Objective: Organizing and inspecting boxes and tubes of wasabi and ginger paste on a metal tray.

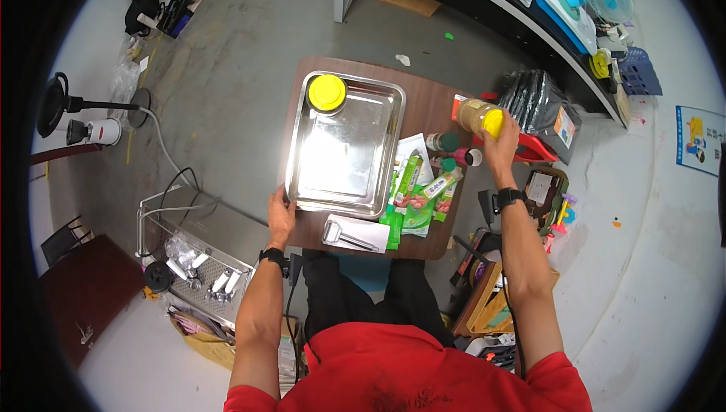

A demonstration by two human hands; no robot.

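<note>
A shallow rectangular metal tray (345, 209) lies on the brown table. My left hand (280, 219) grips its near left corner at the rim. In the tray's far left corner stands a jar with a yellow lid (327, 92). By the table's right edge my right hand (501, 142) is closed around a second jar (475, 115), a clear one with a yellow lid and tan contents. That jar is tilted, its lid toward my palm. Nearest to it are small bottles with a green cap (449, 142) and a pink bottle (473, 157).
Green packets (417, 219) and a white-boxed peeler (355, 233) lie on the table's near side. Beyond the right edge are black-wrapped goods (529, 98) and a red object (535, 149). A metal rack with utensils (208, 280) stands left. A long black-and-white desk (484, 11) runs along the far right.
</note>
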